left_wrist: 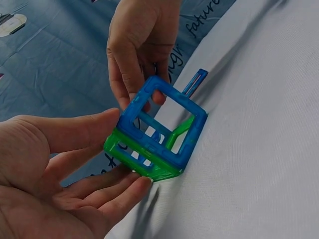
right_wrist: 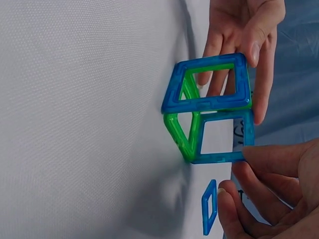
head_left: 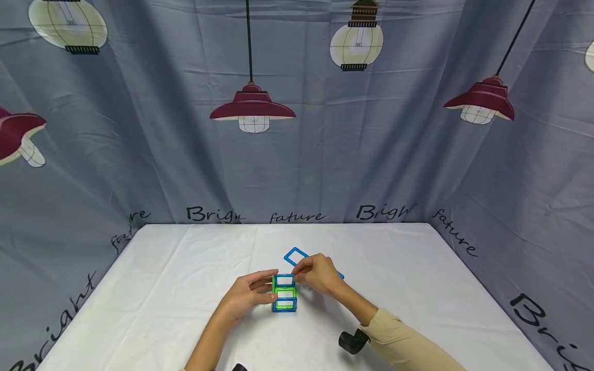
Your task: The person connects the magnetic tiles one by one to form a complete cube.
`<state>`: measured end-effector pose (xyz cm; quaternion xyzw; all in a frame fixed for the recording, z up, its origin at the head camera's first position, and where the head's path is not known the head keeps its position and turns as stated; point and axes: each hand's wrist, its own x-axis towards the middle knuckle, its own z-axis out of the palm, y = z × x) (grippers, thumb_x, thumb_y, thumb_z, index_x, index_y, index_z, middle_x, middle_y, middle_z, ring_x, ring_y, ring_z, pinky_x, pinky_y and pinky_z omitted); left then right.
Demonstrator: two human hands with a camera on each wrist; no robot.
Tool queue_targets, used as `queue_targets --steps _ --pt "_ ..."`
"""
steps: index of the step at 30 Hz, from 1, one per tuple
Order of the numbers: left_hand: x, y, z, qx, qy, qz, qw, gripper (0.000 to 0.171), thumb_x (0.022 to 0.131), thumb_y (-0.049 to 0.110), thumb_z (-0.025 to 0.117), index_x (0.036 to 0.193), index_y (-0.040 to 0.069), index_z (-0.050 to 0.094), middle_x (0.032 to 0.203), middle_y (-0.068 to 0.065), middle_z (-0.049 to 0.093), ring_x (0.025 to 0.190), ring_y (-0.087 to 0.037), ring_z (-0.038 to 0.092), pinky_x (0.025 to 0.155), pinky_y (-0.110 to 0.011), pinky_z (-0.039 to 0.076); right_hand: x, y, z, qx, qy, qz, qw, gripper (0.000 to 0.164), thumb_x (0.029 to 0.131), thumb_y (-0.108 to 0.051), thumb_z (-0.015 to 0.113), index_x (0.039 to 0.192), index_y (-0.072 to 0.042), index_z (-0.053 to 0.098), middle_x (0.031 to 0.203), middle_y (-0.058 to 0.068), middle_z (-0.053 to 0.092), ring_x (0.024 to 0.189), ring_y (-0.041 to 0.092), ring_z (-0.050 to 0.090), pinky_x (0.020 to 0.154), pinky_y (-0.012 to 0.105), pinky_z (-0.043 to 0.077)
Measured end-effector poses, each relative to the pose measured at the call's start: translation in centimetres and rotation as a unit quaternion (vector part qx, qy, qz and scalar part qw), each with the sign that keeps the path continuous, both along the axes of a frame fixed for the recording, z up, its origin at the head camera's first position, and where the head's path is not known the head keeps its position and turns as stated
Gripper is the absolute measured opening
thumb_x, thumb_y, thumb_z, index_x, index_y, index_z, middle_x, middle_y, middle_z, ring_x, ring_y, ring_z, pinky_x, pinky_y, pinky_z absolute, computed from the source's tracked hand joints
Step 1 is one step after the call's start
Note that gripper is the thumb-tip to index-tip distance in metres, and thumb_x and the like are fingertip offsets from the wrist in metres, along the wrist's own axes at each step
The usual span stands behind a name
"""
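A small box-like build of blue and green square magnetic tiles (head_left: 284,310) stands on the white table between the hands. My left hand (head_left: 243,294) grips its left side, thumb at the near corner and fingers spread along the side. In the left wrist view, fingertips (left_wrist: 144,183) lie against a green tile (left_wrist: 132,158). On the other side, my right hand (head_left: 317,274) pinches the edge of a blue tile (right_wrist: 217,159) between thumb and fingers. This tile meets the build along one edge in the right wrist view.
A loose blue tile (head_left: 289,256) lies behind the right hand, partly hidden by it. Another blue piece (head_left: 341,275) shows past the right wrist. Black wrist gear (head_left: 353,341) hangs by the right sleeve. A printed grey curtain (head_left: 297,170) surrounds the white table (head_left: 185,288).
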<state>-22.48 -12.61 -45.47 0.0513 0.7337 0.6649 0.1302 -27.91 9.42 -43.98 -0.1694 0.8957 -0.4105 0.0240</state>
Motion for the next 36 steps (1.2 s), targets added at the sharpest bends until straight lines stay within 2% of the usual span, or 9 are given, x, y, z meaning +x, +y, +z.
queue_targets --steps 6,13,19,25,29,36 --pt "-0.1 -0.1 -0.3 0.006 0.002 -0.007 1.0000 0.064 0.085 0.006 0.080 0.144 0.004 0.055 0.143 -0.023 0.058 0.139 -0.043 0.048 0.110 -0.047 0.047 0.0 0.1 -0.1 -0.001 0.001 -0.001 1.000 0.005 0.083 -0.004 0.079 0.086 -0.008 0.079 0.077 -0.002 0.075 0.072 0.008 0.064 0.070 0.028 0.053" --pt "-0.5 -0.5 -1.0 0.027 0.012 -0.019 0.9994 0.063 0.086 0.008 0.080 0.144 0.002 0.056 0.145 -0.024 0.056 0.139 -0.041 0.049 0.107 -0.038 0.051 0.0 0.2 0.2 0.000 -0.003 0.000 1.000 0.006 0.083 -0.004 0.079 0.087 -0.009 0.079 0.078 -0.001 0.076 0.073 0.009 0.064 0.070 0.028 0.052" --pt "-0.7 -0.9 -1.4 0.017 0.013 -0.022 0.9995 0.061 0.087 0.010 0.079 0.144 0.005 0.057 0.146 -0.020 0.056 0.138 -0.038 0.051 0.106 -0.037 0.051 -0.2 0.4 0.5 0.008 -0.016 0.005 1.000 0.009 0.083 -0.005 0.079 0.092 -0.009 0.081 0.083 -0.001 0.077 0.075 0.009 0.065 0.071 0.029 0.053" --pt "-0.7 -0.8 -1.3 0.006 0.013 -0.024 0.9996 0.063 0.085 0.014 0.082 0.143 0.006 0.058 0.144 -0.021 0.058 0.133 -0.037 0.056 0.103 -0.038 0.054 -1.0 1.0 1.0 0.002 -0.022 -0.032 0.999 0.016 0.080 -0.008 0.083 0.096 -0.008 0.080 0.081 -0.002 0.076 0.076 0.011 0.064 0.071 0.029 0.050" --pt "-0.7 -0.9 -1.3 0.004 0.012 -0.025 0.9996 0.064 0.085 0.015 0.082 0.143 0.005 0.058 0.144 -0.021 0.058 0.133 -0.037 0.056 0.102 -0.038 0.054 -2.0 1.2 1.0 -0.010 -0.009 -0.061 0.998 0.021 0.081 -0.011 0.084 0.101 -0.007 0.079 0.083 -0.001 0.076 0.078 0.012 0.066 0.073 0.029 0.053" --pt "-0.8 -1.0 -1.5 0.006 0.017 -0.031 0.9994 0.064 0.086 0.016 0.082 0.144 0.005 0.057 0.145 -0.018 0.058 0.134 -0.037 0.055 0.104 -0.039 0.053 -3.7 1.0 0.0 -0.016 -0.017 -0.103 0.994 0.038 0.080 -0.016 0.086 0.115 -0.005 0.074 0.100 0.010 0.076 0.086 0.020 0.069 0.077 0.036 0.058"
